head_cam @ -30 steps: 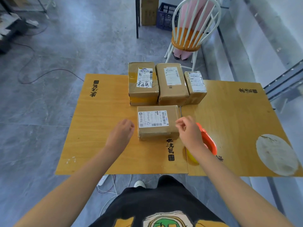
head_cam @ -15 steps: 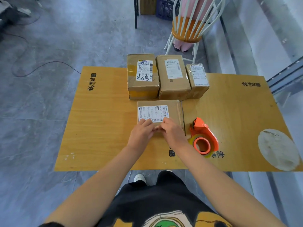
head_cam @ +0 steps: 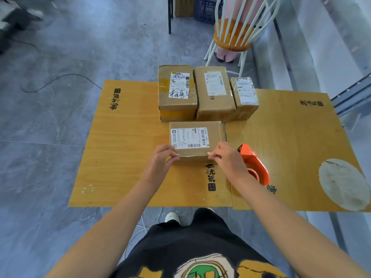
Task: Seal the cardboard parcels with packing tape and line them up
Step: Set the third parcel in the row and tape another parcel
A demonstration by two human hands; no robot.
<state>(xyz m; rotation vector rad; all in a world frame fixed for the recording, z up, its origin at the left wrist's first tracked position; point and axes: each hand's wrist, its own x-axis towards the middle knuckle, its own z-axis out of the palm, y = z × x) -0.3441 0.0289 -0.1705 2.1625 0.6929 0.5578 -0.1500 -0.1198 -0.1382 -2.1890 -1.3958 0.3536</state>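
A small cardboard parcel (head_cam: 213, 135) with a white label lies on the yellow wooden table (head_cam: 124, 147), just in front of a row of three parcels: a left one (head_cam: 176, 109), a middle one (head_cam: 214, 105) and a small right one (head_cam: 246, 109). My left hand (head_cam: 160, 160) and my right hand (head_cam: 227, 159) pinch the near top edge of the front parcel, one toward each corner, with curled fingers. An orange tape dispenser (head_cam: 256, 159) lies on the table right of my right hand, partly hidden by my wrist.
A second yellow table (head_cam: 291, 137) adjoins on the right and carries a round white patch (head_cam: 341, 183). Beyond the parcels stands a white spindle chair (head_cam: 232, 37) with a blue crate (head_cam: 204, 9) behind it. A cable (head_cam: 60, 81) trails on the grey floor at left.
My hands came onto the front parcel's near edge, met at its middle, then slid apart toward the corners. The tape dispenser now lies free on the table.
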